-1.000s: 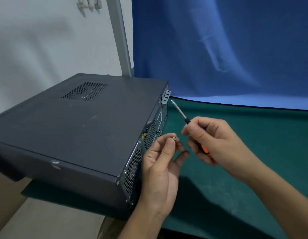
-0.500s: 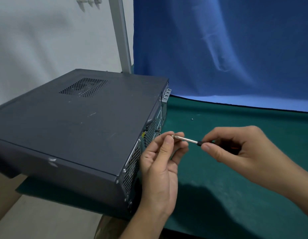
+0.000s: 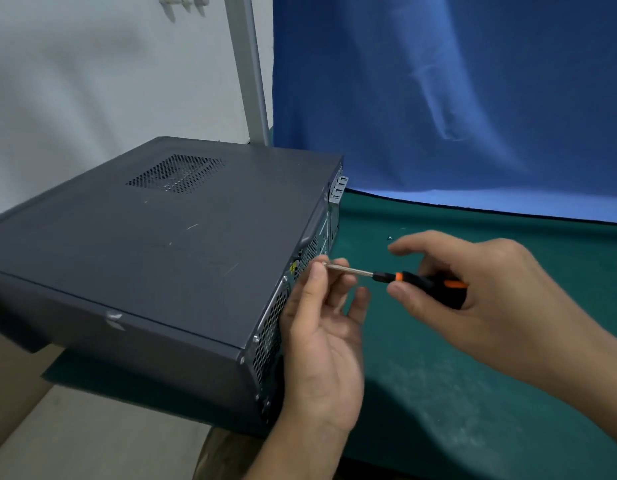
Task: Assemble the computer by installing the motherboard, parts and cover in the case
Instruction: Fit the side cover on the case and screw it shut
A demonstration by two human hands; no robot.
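A dark grey computer case (image 3: 154,258) lies flat on the green mat with its cover on and its perforated rear panel (image 3: 276,323) facing right. My left hand (image 3: 321,327) is next to that rear panel, thumb and fingertips pinched around the tip of a screwdriver shaft; the screw itself is hidden by the fingers. My right hand (image 3: 473,299) grips the black and orange screwdriver (image 3: 414,280), which lies level and points left at the panel.
The green mat (image 3: 473,393) covers the table to the right of the case. A small loose screw (image 3: 389,238) lies on it beyond my hands. A blue cloth (image 3: 456,98) hangs behind, and a grey post (image 3: 248,71) stands at the case's far corner.
The screwdriver has swung from pointing up-left to level, and its tip has come into my left fingertips. Both hands have shifted toward the rear panel.
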